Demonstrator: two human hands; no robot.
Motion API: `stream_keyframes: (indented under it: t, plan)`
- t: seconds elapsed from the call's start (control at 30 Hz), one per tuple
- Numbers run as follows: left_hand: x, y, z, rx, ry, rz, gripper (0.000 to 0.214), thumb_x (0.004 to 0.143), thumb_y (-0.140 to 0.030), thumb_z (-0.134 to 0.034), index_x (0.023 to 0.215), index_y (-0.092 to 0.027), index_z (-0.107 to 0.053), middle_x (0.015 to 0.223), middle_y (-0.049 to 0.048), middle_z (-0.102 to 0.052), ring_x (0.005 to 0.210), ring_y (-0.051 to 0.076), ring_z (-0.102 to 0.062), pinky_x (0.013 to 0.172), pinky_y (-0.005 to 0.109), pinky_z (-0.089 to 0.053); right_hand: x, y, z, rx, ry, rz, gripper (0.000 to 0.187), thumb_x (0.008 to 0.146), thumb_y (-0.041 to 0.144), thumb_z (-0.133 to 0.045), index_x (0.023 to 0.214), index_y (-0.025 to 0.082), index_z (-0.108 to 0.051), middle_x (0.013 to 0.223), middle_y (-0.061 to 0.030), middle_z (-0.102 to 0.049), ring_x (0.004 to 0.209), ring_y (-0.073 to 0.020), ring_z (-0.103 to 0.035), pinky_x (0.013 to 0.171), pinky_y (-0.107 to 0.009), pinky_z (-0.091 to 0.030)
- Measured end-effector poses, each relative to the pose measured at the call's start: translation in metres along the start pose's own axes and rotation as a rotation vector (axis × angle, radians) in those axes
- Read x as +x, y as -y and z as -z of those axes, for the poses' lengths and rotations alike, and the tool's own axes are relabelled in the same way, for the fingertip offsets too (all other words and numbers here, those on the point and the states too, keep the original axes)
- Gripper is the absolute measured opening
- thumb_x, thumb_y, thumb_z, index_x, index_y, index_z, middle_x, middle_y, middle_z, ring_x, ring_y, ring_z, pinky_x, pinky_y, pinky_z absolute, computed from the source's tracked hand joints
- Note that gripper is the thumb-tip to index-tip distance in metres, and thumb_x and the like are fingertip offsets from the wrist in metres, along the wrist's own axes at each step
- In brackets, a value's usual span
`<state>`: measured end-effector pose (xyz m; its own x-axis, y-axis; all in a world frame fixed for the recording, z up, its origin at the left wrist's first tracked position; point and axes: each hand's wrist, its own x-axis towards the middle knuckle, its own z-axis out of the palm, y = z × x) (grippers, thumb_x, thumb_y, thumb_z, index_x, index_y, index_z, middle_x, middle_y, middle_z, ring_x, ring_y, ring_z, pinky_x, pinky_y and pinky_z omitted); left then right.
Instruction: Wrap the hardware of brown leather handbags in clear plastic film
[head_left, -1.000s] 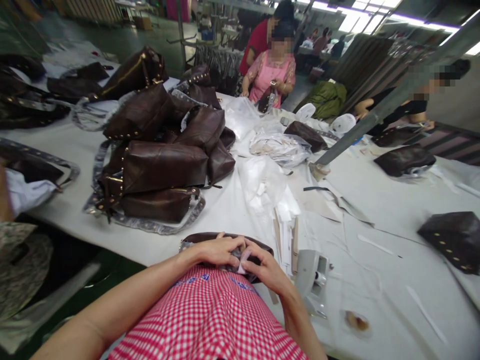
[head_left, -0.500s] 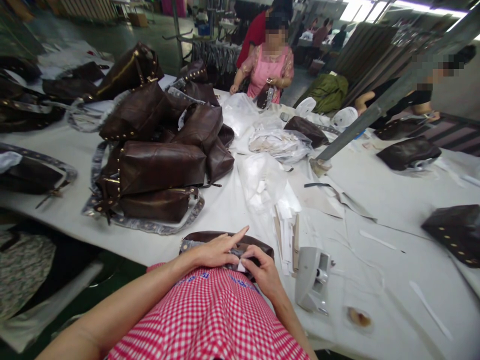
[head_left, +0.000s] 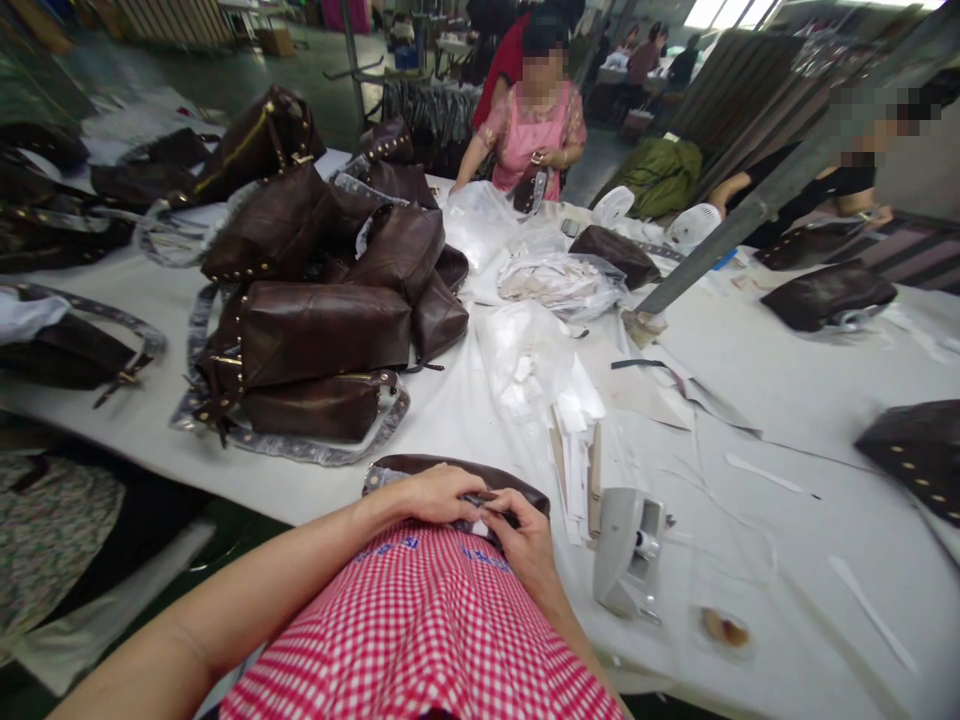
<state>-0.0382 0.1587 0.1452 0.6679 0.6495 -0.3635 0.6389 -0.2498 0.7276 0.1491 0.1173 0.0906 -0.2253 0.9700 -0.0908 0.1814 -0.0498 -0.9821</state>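
Note:
A dark brown leather handbag (head_left: 514, 478) lies at the table's near edge, against the red-and-white checked apron. My left hand (head_left: 444, 494) rests over the bag's near side, its fingers bent and closed at a dark part of the bag. Close beside it, my right hand (head_left: 523, 528) is closed in a pinch, thumb against fingers. The fingertips of both hands nearly meet. A small white piece (head_left: 479, 527) shows just below them. The fingers hide what exactly is pinched. Plastic-wrapped strap shows at the bag's left end.
A heap of brown handbags (head_left: 322, 335) stands ahead on the left. To the right are white paper strips (head_left: 577, 480), a grey tape dispenser (head_left: 628, 555) and a slanted metal post (head_left: 720, 245). Across the table, a person in a pink apron (head_left: 536, 140) handles a bag.
My left index finger, stretched out before, has bent down to the bag. My right hand stays pinched in nearly the same spot. The co-worker's arm across the table has shifted to the left.

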Motion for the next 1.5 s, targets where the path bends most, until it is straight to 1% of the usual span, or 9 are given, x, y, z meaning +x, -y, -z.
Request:
stream_keyframes:
  t: [0.17,0.37,0.5,0.6,0.83,0.93,1.23,1.37,1.5]
  plan:
    - [-0.001,-0.009,0.001,0.081,-0.015,0.086,0.039,0.089,-0.048,-0.047,0.100,-0.018,-0.069,0.099,0.0080,-0.070,0.093,0.024,-0.060,0.082,0.031,-0.042,0.002,0.005,-0.001,0.012,-0.028,-0.020,0.013,0.075,0.030,-0.068,0.067,0.021,-0.063,0.078,-0.0015,-0.068,0.080,-0.0197,-0.062,0.080,-0.032,-0.046]
    - [0.000,-0.008,-0.001,-0.066,-0.033,0.154,0.029,0.082,-0.041,-0.055,0.086,-0.017,-0.070,0.082,0.0023,-0.067,0.078,0.018,-0.056,0.067,0.025,-0.038,0.004,0.005,0.001,0.061,-0.047,-0.143,0.023,0.068,0.032,-0.075,0.065,0.020,-0.056,0.069,0.0016,-0.064,0.070,-0.0168,-0.059,0.072,-0.029,-0.047]
    - [0.003,-0.009,-0.003,-0.085,-0.044,0.238,0.023,0.076,-0.036,-0.060,0.083,-0.016,-0.069,0.078,0.0014,-0.064,0.076,0.018,-0.055,0.064,0.025,-0.036,0.005,0.002,0.005,0.059,-0.055,-0.142,0.025,0.068,0.035,-0.074,0.078,0.020,-0.058,0.066,0.0029,-0.061,0.063,-0.0151,-0.057,0.062,-0.025,-0.046]
    - [0.005,-0.011,-0.005,-0.075,-0.045,0.269,0.021,0.074,-0.034,-0.060,0.079,-0.015,-0.068,0.075,0.0020,-0.064,0.073,0.018,-0.054,0.062,0.025,-0.035,0.005,0.002,0.006,0.013,-0.028,-0.131,0.030,0.073,0.041,-0.070,0.092,0.019,-0.062,0.069,0.0002,-0.065,0.066,-0.0168,-0.060,0.062,-0.026,-0.048]
    - [0.005,-0.008,0.001,-0.164,0.023,0.231,0.018,0.079,-0.028,-0.053,0.085,-0.017,-0.065,0.093,0.0025,-0.067,0.092,0.020,-0.056,0.081,0.028,-0.039,0.003,0.002,0.003,-0.058,-0.043,-0.093,0.028,0.076,0.044,-0.066,0.089,0.019,-0.069,0.075,-0.0034,-0.070,0.070,-0.0191,-0.063,0.067,-0.029,-0.051]
    - [0.007,-0.007,0.002,-0.168,0.081,0.231,0.017,0.080,-0.027,-0.050,0.083,-0.017,-0.063,0.089,0.0020,-0.065,0.090,0.019,-0.056,0.082,0.029,-0.040,0.002,-0.001,0.003,-0.052,-0.041,-0.093,0.029,0.077,0.043,-0.065,0.092,0.019,-0.071,0.075,-0.0037,-0.071,0.070,-0.0196,-0.064,0.065,-0.029,-0.051]
    - [0.011,-0.011,-0.005,-0.069,-0.037,0.304,0.018,0.079,-0.026,-0.048,0.078,-0.017,-0.063,0.084,0.0024,-0.065,0.086,0.018,-0.057,0.074,0.027,-0.040,0.003,0.000,0.001,-0.115,-0.082,-0.036,0.014,0.081,0.030,-0.060,0.084,0.022,-0.072,0.084,-0.0023,-0.072,0.079,-0.0194,-0.064,0.078,-0.032,-0.049]
    - [0.013,-0.010,-0.008,-0.007,-0.025,0.239,0.018,0.082,-0.024,-0.046,0.077,-0.018,-0.063,0.084,0.0018,-0.068,0.085,0.018,-0.057,0.077,0.028,-0.039,0.002,0.002,0.002,-0.114,-0.086,0.051,0.014,0.082,0.025,-0.057,0.078,0.024,-0.071,0.079,-0.0015,-0.070,0.077,-0.0186,-0.063,0.076,-0.031,-0.048]
    - [0.012,-0.007,-0.013,0.095,-0.008,0.157,0.024,0.088,-0.026,-0.042,0.075,-0.019,-0.060,0.083,0.0023,-0.068,0.085,0.020,-0.055,0.083,0.033,-0.038,0.000,0.000,0.006,-0.088,-0.007,0.124,0.015,0.082,0.021,-0.056,0.078,0.024,-0.070,0.078,-0.0012,-0.069,0.076,-0.0178,-0.062,0.073,-0.031,-0.048]
